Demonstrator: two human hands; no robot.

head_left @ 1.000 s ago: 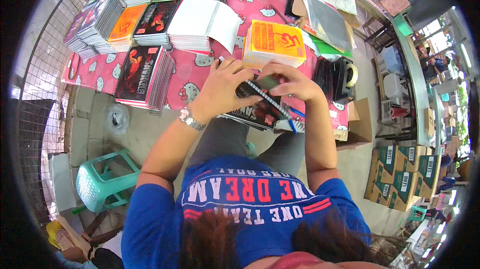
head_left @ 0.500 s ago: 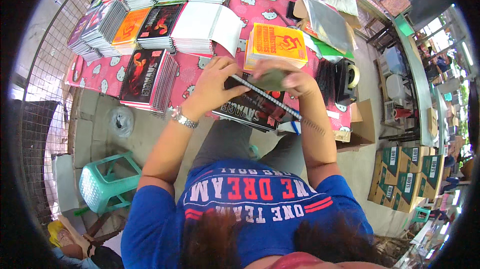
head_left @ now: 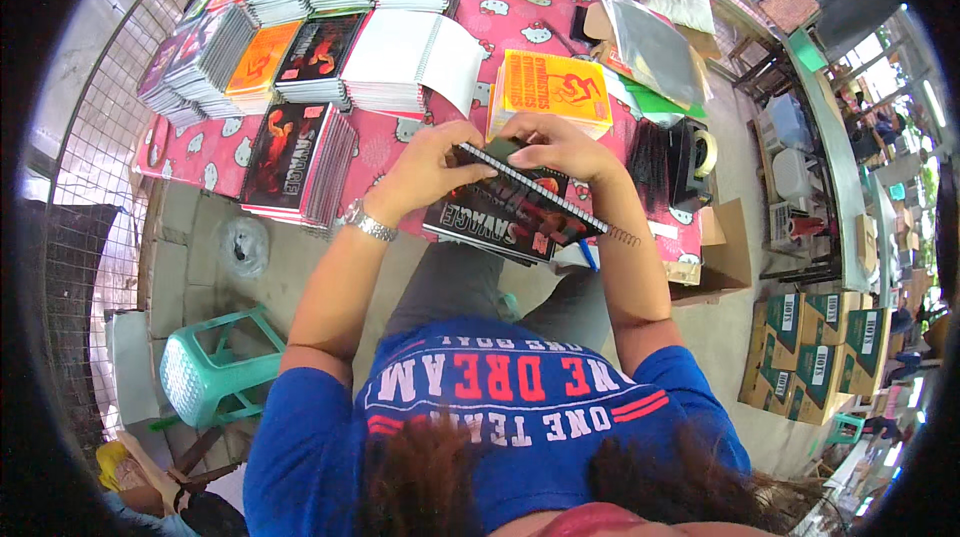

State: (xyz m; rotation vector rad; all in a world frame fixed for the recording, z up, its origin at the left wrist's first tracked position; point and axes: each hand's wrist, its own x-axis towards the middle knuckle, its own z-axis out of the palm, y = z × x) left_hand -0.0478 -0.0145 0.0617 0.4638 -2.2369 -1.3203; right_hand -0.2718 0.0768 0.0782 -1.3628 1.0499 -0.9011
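Note:
My left hand (head_left: 432, 169) and my right hand (head_left: 560, 145) both grip the far end of a black and red spiral notebook (head_left: 510, 217) held over the near edge of the pink table (head_left: 390, 142). A black wire coil (head_left: 545, 195) runs along the notebook's edge and sticks out past its near right corner. My fingers pinch the coil's far end. A silver watch sits on my left wrist.
Stacks of notebooks (head_left: 300, 162) cover the table's left and far side; an orange stack (head_left: 552, 89) lies just beyond my hands. A tape dispenser (head_left: 692, 159) stands at right. A green plastic stool (head_left: 215, 367) is at lower left, cardboard boxes (head_left: 830, 357) at right.
The notebook has shifted up and toward me, with more of its cover showing. Both hands have moved to its far end, and the coil now pokes out at the near right.

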